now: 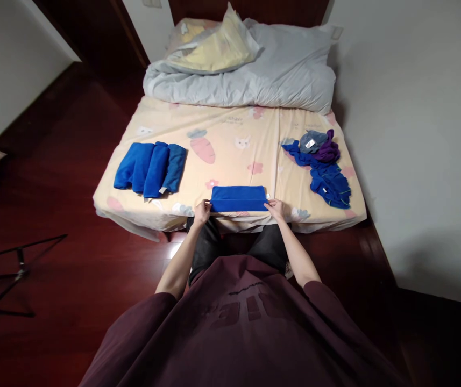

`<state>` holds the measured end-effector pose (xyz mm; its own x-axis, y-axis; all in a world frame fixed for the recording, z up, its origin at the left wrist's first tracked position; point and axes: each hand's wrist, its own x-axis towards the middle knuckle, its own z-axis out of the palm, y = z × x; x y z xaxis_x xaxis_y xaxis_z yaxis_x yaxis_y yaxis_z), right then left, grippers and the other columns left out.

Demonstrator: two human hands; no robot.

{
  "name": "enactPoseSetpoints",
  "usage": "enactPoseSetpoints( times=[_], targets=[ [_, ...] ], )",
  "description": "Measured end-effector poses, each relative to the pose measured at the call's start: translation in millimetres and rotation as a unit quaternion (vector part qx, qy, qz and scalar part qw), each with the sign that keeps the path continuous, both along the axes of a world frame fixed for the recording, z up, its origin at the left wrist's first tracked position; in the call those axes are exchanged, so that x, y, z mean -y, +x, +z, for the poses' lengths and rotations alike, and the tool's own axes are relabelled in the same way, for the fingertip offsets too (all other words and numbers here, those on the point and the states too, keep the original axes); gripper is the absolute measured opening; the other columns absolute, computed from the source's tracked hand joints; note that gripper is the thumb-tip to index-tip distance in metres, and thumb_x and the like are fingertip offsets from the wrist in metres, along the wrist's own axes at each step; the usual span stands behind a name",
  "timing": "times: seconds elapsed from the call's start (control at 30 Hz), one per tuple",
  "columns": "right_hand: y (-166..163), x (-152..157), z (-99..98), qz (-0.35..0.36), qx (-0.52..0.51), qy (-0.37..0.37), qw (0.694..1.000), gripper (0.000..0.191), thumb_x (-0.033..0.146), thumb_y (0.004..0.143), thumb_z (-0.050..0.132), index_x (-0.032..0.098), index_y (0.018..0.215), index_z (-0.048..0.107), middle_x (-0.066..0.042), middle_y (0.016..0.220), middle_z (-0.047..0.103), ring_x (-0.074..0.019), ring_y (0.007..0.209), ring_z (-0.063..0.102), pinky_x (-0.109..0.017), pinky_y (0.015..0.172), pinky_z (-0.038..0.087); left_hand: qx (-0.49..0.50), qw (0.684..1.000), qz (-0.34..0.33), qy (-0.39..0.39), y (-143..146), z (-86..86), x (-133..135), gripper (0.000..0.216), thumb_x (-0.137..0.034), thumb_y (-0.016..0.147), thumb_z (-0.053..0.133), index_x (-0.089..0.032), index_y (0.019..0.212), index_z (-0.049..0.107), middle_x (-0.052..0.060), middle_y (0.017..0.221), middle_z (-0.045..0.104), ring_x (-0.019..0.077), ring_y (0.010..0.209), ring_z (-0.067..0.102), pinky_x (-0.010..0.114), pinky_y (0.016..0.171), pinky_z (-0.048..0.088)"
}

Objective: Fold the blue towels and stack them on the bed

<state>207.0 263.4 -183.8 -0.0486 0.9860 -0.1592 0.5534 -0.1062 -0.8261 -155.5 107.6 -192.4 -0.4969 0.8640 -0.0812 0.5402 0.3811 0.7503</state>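
Observation:
A blue towel lies folded into a narrow rectangle at the near edge of the bed, its front strip turned over. My left hand pinches its left end, and my right hand grips the right end near a small white tag. Farther left rest several folded or rolled blue towels, side by side. Over on the right is a loose heap of crumpled cloths: blue ones, a purple one and a grey-blue one with a white label.
The bed has a cream sheet with carrot and rabbit prints. At its head lie a bunched grey quilt and a yellow pillow. Black tripod legs stand on the dark red floor at left. A white wall runs along the right.

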Motion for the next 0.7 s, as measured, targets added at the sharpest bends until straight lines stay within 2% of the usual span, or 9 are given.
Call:
enactPoseSetpoints(
  times=[0.07, 0.13, 0.2, 0.3, 0.37, 0.5, 0.6, 0.7],
  targets=[
    [0.2, 5.1, 8.9, 0.013, 0.029, 0.057, 0.998, 0.033, 0.028, 0.077, 0.077, 0.019, 0.108, 0.075, -0.012, 0.109, 0.080, -0.0256, 0.092, 0.077, -0.039, 0.092, 0.061, -0.035, 0.999, -0.015, 0.036, 1.3, 7.2, 3.9, 0.034, -0.025, 0.097, 0.051, -0.016, 0.127, 0.063, 0.015, 0.114, 0.072, 0.0256, 0.102, 0.071, 0.043, 0.100, 0.056],
    [0.8, 9.3, 19.4, 0.044, 0.046, 0.118, 0.991, 0.035, 0.022, 0.082, 0.070, 0.019, 0.116, 0.074, -0.012, 0.119, 0.077, -0.0257, 0.102, 0.075, -0.039, 0.100, 0.058, -0.084, 0.994, -0.039, 0.063, 3.1, 14.8, 7.1, 0.037, -0.027, 0.098, 0.051, -0.016, 0.132, 0.062, 0.018, 0.130, 0.067, 0.0290, 0.121, 0.065, 0.047, 0.113, 0.048],
    [0.9, 12.1, 29.5, 0.097, 0.046, 0.160, 0.981, 0.033, 0.020, 0.087, 0.064, 0.019, 0.117, 0.076, -0.013, 0.122, 0.076, -0.0267, 0.113, 0.072, -0.040, 0.107, 0.055, -0.123, 0.985, -0.090, 0.077, 6.3, 20.7, 8.2, 0.039, -0.029, 0.100, 0.052, -0.017, 0.135, 0.063, 0.018, 0.140, 0.062, 0.0311, 0.135, 0.056, 0.049, 0.121, 0.042],
    [-0.2, 15.0, 38.7, 0.186, 0.040, 0.179, 0.965, 0.031, 0.022, 0.093, 0.060, 0.019, 0.118, 0.078, -0.012, 0.127, 0.075, -0.0262, 0.124, 0.067, -0.041, 0.115, 0.050, -0.136, 0.971, -0.183, 0.072, 13.4, 22.5, 6.0, 0.041, -0.031, 0.100, 0.053, -0.020, 0.138, 0.063, 0.014, 0.151, 0.057, 0.0305, 0.143, 0.051, 0.049, 0.124, 0.039],
    [-0.6, 17.0, 38.3, 0.233, 0.053, 0.178, 0.955, 0.032, 0.024, 0.095, 0.060, 0.021, 0.121, 0.078, -0.010, 0.132, 0.074, -0.0256, 0.128, 0.066, -0.042, 0.119, 0.047, -0.136, 0.965, -0.217, 0.059, 17.8, 18.3, 4.0, 0.046, -0.032, 0.098, 0.055, -0.019, 0.142, 0.061, 0.014, 0.157, 0.053, 0.0313, 0.147, 0.047, 0.050, 0.125, 0.038],
    [3.0, 20.8, 26.7, 0.295, 0.105, 0.160, 0.936, 0.041, 0.024, 0.090, 0.070, 0.023, 0.130, 0.075, -0.009, 0.145, 0.067, -0.0270, 0.143, 0.056, -0.048, 0.125, 0.040, -0.142, 0.963, -0.229, 0.017, 20.2, 4.9, 3.4, 0.061, -0.027, 0.093, 0.057, -0.012, 0.152, 0.053, 0.019, 0.164, 0.044, 0.0342, 0.156, 0.037, 0.054, 0.128, 0.033],
    [7.6, 21.9, 18.6, 0.316, 0.119, 0.161, 0.927, 0.052, 0.022, 0.088, 0.071, 0.022, 0.140, 0.068, -0.008, 0.154, 0.059, -0.0259, 0.149, 0.049, -0.047, 0.128, 0.037, -0.154, 0.961, -0.229, 0.003, 17.3, -2.3, 5.2, 0.071, -0.013, 0.086, 0.053, -0.013, 0.157, 0.048, 0.016, 0.167, 0.041, 0.0323, 0.158, 0.033, 0.053, 0.129, 0.031],
    [9.2, 21.5, 15.3, 0.319, 0.126, 0.175, 0.923, 0.053, 0.019, 0.091, 0.065, 0.021, 0.144, 0.065, -0.008, 0.155, 0.058, -0.0241, 0.150, 0.049, -0.045, 0.128, 0.037, -0.175, 0.958, -0.229, 0.003, 15.0, -4.6, 6.0, 0.080, -0.005, 0.079, 0.049, -0.015, 0.159, 0.046, 0.013, 0.166, 0.042, 0.0309, 0.157, 0.034, 0.052, 0.128, 0.032]
  ],
)
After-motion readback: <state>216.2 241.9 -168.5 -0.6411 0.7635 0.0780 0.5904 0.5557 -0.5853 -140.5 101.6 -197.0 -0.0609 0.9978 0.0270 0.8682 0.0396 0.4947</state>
